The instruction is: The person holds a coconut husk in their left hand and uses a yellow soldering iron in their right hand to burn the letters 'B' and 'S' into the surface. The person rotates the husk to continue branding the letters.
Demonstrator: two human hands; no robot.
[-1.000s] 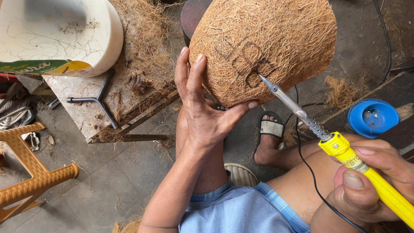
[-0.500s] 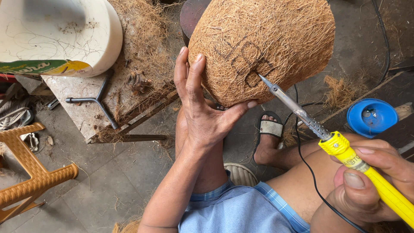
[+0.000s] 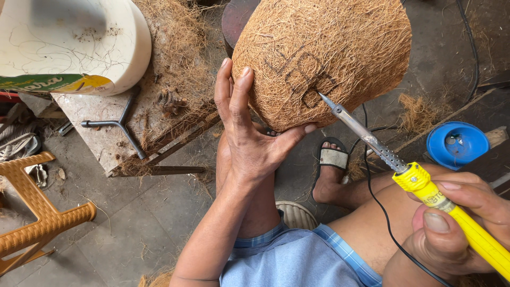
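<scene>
Fibrous coconut husk (image 3: 329, 53) up top centre, dark marks burnt into front. Left hand (image 3: 249, 133) cupped against husk's lower left, fingers (image 3: 234, 90) spread flat on fibre, thumb hooked under bottom edge. Right hand (image 3: 457, 223) lower right of husk, fingers wrapped tight round yellow soldering iron (image 3: 425, 186), metal tip touching burnt marks. Black cord (image 3: 380, 212) trailing below husk over bare leg. Blue lid (image 3: 457, 143) right of husk. White tub (image 3: 79, 48) far left of husk, orange plastic stool (image 3: 37, 212) lower left.
</scene>
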